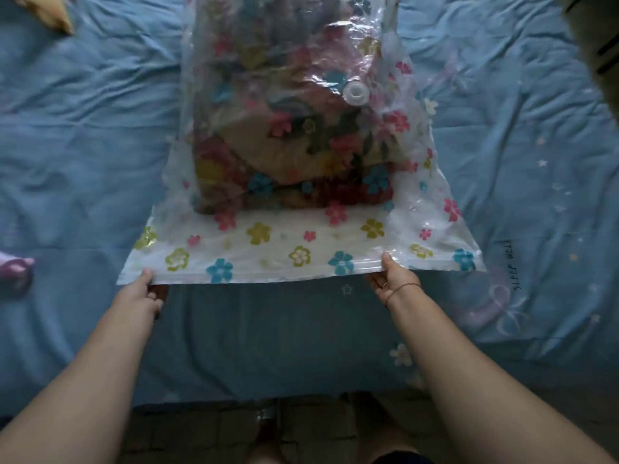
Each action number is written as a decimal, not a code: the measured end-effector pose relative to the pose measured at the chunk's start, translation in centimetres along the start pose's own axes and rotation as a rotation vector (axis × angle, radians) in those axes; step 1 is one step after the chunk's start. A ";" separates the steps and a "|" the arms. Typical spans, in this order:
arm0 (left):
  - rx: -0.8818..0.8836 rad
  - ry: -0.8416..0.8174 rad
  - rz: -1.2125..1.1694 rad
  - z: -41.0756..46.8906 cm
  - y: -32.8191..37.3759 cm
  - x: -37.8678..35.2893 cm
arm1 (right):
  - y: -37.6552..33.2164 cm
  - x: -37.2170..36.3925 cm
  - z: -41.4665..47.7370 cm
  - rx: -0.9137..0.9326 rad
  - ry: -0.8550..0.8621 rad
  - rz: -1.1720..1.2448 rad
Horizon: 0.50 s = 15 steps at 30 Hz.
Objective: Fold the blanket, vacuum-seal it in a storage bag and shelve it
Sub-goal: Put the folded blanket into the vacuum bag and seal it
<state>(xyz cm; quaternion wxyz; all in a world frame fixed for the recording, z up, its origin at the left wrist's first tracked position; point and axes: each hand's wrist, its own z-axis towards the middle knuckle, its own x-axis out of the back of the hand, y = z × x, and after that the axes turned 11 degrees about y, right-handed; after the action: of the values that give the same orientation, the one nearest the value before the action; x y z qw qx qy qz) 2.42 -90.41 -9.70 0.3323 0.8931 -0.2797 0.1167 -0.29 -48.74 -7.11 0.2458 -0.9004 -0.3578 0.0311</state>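
**Bagged blanket, near edge held in both hands**

Storage bag [301,242] lies on rumpled blue bed sheet [83,128]. Its long axis runs straight away from the hands, flat sealed-looking edge nearest them. Left hand [147,289] pinches that edge, thumb on top, fingers curled under. Right hand [390,274] does the same further along. Plastic is clear, crinkled, flower-printed. Folded floral blanket [284,145] sits inside, soft and bulky, ahead and between the hands. Round white valve [356,92] lies beyond the right hand.
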 end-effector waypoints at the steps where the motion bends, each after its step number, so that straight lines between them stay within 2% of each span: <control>1: -0.009 -0.020 -0.003 0.5 0.7 1.2 | 1.4 -0.2 -1.0 -0.005 0.005 0.011; 7: -0.065 -0.085 -0.078 2.0 3.5 8.6 | 11.3 0.6 -5.0 -0.084 0.031 0.039; 15: 0.072 -0.067 -0.154 5.8 -3.5 18.0 | 18.3 6.0 -7.0 -0.026 0.092 -0.099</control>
<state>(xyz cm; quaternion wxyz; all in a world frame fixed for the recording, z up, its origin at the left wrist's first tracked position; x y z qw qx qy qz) 19.21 -99.69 -8.84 0.2985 0.9267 -0.2169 0.0709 17.34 -59.12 -8.76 0.2517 -0.8851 -0.3904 -0.0272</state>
